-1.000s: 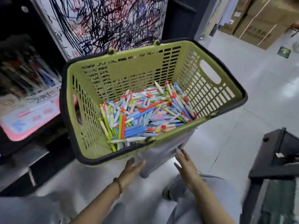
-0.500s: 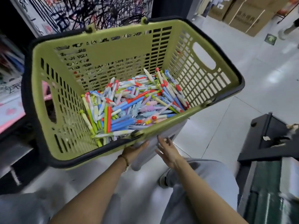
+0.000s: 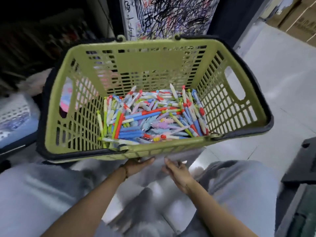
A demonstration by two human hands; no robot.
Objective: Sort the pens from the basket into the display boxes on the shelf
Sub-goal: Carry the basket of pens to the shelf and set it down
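A green plastic basket [image 3: 153, 62] with a black rim fills the middle of the view. Its floor holds a loose heap of several coloured pens [image 3: 153, 117], blue, red, green, pink and white. The basket sits on a grey support [image 3: 181, 155] that shows just under its near edge. My left hand [image 3: 136, 166] reaches to that support below the basket's near rim; its thumb shows and its fingers are hidden under the basket. My right hand [image 3: 177, 173] lies beside it with straight fingers touching the grey support. The view is blurred by motion.
A dark shelf [image 3: 34, 45] with blurred stock stands at the back left, with a blue and white tray [image 3: 15, 117] below it. A scribbled test panel [image 3: 171, 16] is behind the basket. Cardboard boxes [image 3: 299, 19] are at the far right, and dark furniture [image 3: 304, 161] near right.
The basket has come nearer and swung to face me squarely. Both hands have closed in together on the grey support under its near edge.
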